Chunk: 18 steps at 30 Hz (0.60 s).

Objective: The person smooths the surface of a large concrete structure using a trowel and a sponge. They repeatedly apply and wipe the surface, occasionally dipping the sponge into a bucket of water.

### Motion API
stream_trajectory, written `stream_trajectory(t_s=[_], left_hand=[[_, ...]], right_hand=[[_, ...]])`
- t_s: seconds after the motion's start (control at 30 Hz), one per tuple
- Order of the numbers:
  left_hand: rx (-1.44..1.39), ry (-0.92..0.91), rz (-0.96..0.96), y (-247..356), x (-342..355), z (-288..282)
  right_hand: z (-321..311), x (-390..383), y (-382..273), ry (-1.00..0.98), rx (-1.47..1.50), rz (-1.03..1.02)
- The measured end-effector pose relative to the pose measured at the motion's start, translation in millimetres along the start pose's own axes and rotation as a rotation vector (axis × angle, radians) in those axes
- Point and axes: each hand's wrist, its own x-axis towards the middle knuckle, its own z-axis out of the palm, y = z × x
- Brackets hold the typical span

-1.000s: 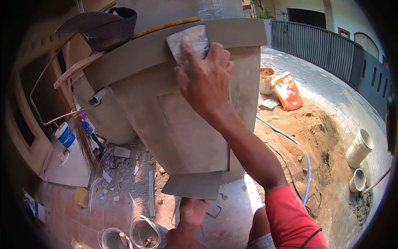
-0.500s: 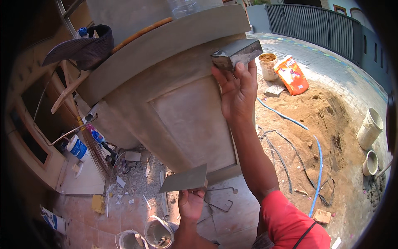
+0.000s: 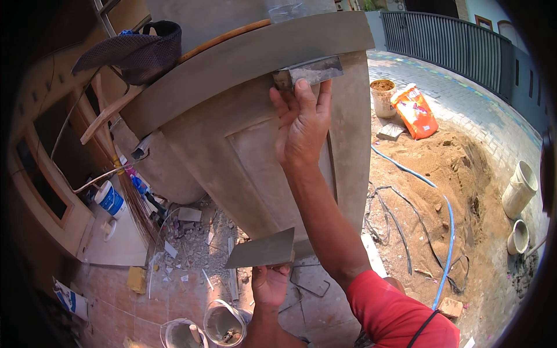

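My right hand (image 3: 303, 124) is raised, its fingers wrapped round a boxy grey plastering tool (image 3: 310, 72) smeared with mortar. The tool sits against the cement-coated pillar (image 3: 203, 156) just under its overhanging ledge (image 3: 243, 58). Whether it touches the ledge I cannot tell. Lower down, my left hand (image 3: 270, 285) grips a flat, rectangular grey plastering board (image 3: 261, 249) from below, holding it tilted before the pillar's base. Fingers and board hide its grip. The pillar's front has a recessed panel (image 3: 261, 156).
A dark mesh cap (image 3: 139, 55) and a wooden strip (image 3: 223, 40) rest on the ledge. Two buckets (image 3: 223, 325) stand by my left forearm. On the right are a sand heap (image 3: 447, 168), a blue hose (image 3: 449, 232), an orange bag (image 3: 415, 113) and pale buckets (image 3: 519, 188).
My right hand has moved left with the grey tool, from the pillar's right corner to its front under the ledge. My left hand holds the board in nearly the same place.
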Motion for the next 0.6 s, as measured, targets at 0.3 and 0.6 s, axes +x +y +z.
stream_trajectory(t_s=[0.3,0.6], left_hand=[[-0.093,0.052,-0.044,10,-2,-25],[-0.147,0.107,-0.014,17,-4,-21]], right_hand=[[-1,-69,-1,-0.199,-0.122,0.386],[-45,67,-108,-0.158,-1.574,-0.727]])
